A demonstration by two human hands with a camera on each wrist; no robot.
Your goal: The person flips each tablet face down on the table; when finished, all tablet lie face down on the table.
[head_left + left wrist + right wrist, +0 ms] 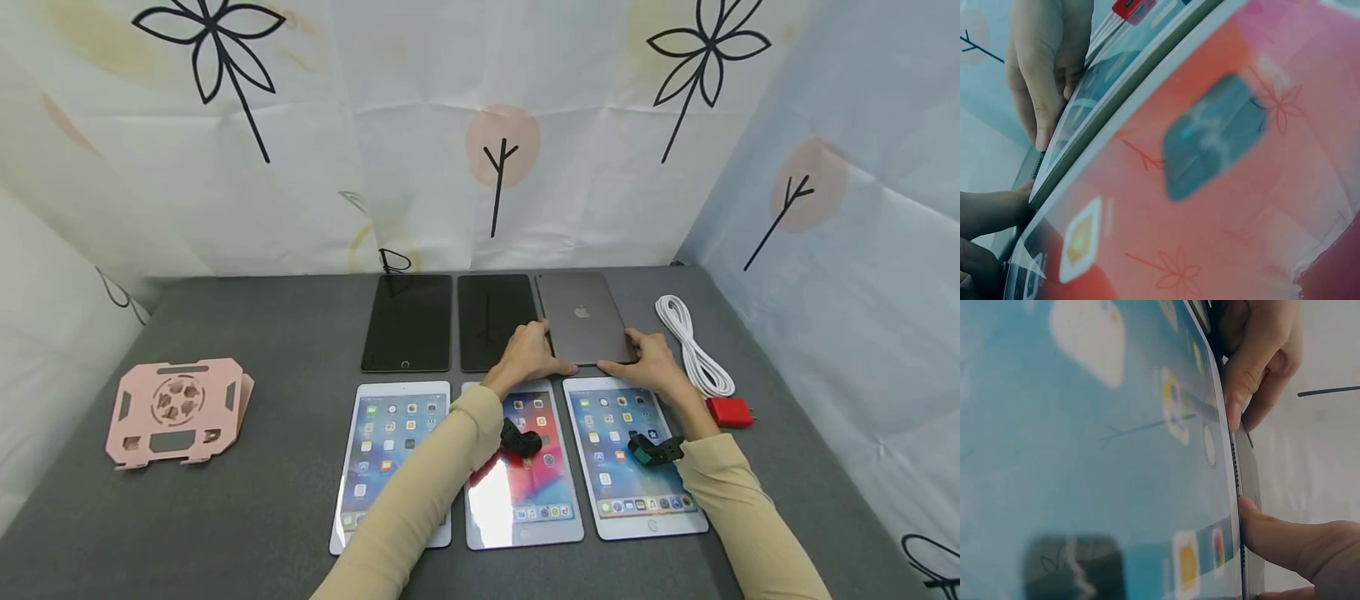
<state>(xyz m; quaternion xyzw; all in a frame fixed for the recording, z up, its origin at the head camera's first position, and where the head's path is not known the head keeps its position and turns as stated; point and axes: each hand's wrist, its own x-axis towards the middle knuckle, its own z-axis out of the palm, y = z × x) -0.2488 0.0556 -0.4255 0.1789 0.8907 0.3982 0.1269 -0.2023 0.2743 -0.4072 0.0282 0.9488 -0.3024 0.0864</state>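
Observation:
A grey tablet (581, 312) with an apple logo on its back lies face down at the far right of the back row. My left hand (527, 354) holds its left side, thumb at the near edge. The right hand (651, 362) grips the opposite side, its thumb also along the near edge, a short gap from the other thumb. In the right wrist view, both thumbs press the tablet's thin edge (1237, 469), which has a row of small holes. Just below the hands lie a white tablet with a red screen (547, 450) and another with a blue screen (618, 433).
Two black tablets, one at the left (408, 321) and one in the middle (495, 312), complete the back row. A third white tablet (367, 467) lies front left. A pink folding stand (180, 408) sits far left. A coiled white cable (693, 346) and red charger (729, 412) lie right.

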